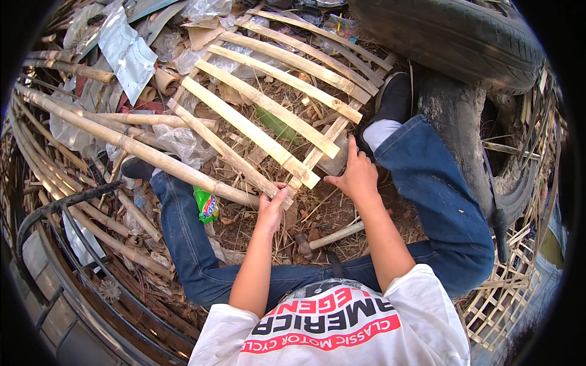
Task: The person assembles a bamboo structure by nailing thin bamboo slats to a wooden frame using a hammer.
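A frame of split bamboo slats (262,100) lies on the ground before me, its pale slats crossing two bamboo rails. My left hand (272,208) is closed round the near end of the closest slat, where it meets a rail. My right hand (359,175) is beside the near rail, thumb and index finger gripping a grey block (335,162) at the slat ends. Its other fingers are partly hidden. Between my legs, a hammer (336,235) with a pale wooden handle rests on the soil.
Long bamboo poles (140,148) lie at left beside a black metal rack (46,210). A green packet (206,204) is by my left leg. Old tyres (455,43) stand at far right, a woven bamboo lattice (503,293) at near right. Plastic scraps (125,52) litter the far left.
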{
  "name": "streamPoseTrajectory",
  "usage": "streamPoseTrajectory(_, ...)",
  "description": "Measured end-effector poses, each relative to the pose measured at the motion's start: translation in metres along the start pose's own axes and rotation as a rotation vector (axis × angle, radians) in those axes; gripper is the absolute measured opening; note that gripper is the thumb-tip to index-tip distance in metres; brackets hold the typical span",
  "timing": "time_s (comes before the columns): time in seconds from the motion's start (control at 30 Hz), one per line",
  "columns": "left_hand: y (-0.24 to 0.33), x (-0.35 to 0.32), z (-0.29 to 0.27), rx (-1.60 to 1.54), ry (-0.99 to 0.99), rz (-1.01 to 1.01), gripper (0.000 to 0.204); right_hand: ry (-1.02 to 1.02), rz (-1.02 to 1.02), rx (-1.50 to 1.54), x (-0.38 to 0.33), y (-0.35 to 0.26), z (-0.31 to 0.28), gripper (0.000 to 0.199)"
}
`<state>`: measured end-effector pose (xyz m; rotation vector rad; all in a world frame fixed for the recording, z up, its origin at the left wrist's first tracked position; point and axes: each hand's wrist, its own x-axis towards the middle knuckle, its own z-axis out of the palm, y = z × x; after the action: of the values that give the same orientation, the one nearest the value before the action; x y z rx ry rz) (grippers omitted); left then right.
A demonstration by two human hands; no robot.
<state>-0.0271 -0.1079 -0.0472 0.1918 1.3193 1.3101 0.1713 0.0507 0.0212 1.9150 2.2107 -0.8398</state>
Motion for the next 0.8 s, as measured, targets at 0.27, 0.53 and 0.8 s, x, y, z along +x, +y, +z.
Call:
streamPoseTrajectory(0.27, 0.002, 0.001, 0.002, 0.023, -0.044, -0.017, 0.027, 0.004, 0.011, 0.567, 0.006, 0.009, -0.013, 0.058)
streamPoseTrajectory(0.53, 0.009, -0.002, 0.006, 0.016, -0.057, -0.08, 0.026, -0.094, 0.212, 0.917, 0.041, 0.004, 0.025, 0.041)
streamPoseTrajectory(0.8, 0.018, -0.006, 0.004, -0.038, -0.078, -0.033, 0.019, -0.135, 0.22, 1.144, 0.034, -0.004, 0.02, 0.024)
